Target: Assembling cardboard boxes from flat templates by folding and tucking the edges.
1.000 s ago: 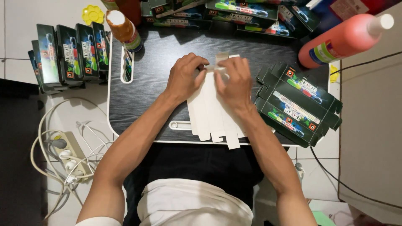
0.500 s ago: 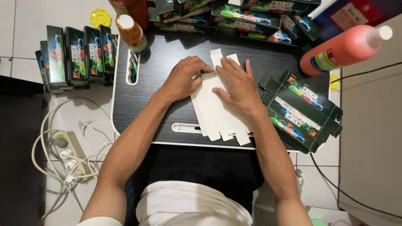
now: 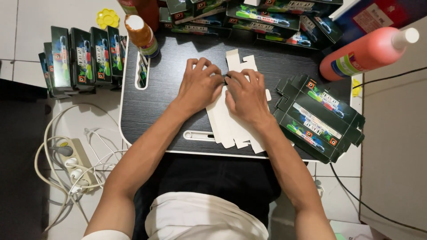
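- Since half a second ago, both hands slid together onto upper part of flat white carton blank [image 3: 231, 122].
- Left hand [image 3: 199, 84] and right hand [image 3: 247, 95] pressing blank, fingertips touching, palms down.
- Blank lying mid black lap desk [image 3: 160, 102], beside stack of flat printed cartons [image 3: 318, 118].

Through the head camera I saw bare forearms, a short white sleeve at lower left, a white shirt and dark trousers at bottom centre.
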